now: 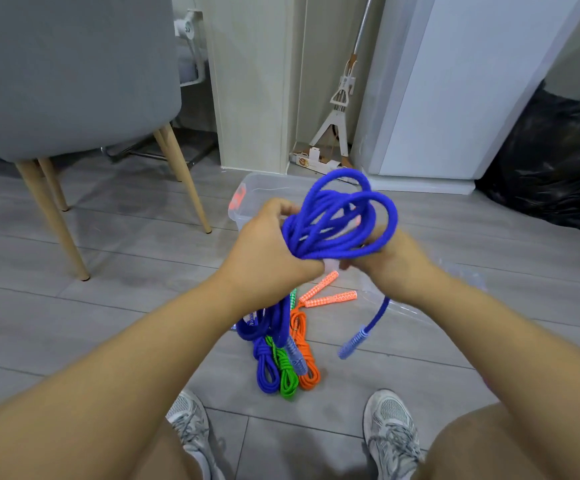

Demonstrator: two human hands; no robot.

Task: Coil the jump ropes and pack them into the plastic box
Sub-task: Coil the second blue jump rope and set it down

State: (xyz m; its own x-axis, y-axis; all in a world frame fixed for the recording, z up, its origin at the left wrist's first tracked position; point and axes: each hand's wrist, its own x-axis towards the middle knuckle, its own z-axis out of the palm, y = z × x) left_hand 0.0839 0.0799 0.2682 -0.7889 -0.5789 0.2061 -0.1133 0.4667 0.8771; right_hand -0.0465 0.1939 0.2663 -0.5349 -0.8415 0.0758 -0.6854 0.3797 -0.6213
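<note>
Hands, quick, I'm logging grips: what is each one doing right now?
Left hand: grips the blue jump rope coil.
Right hand: holds the same rope.

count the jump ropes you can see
4: a blue rope gripped by left hand and right hand; blue coil, green coil and orange coil side by side on the floor. Others may hide behind the arms.

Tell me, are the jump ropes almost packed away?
Not yet. The left hand and right hand both grip a blue rope, partly coiled, with its handles dangling. A blue bundle, green bundle and orange bundle lie on the floor. No rope shows in the partly hidden plastic box, so packing is left.
</note>
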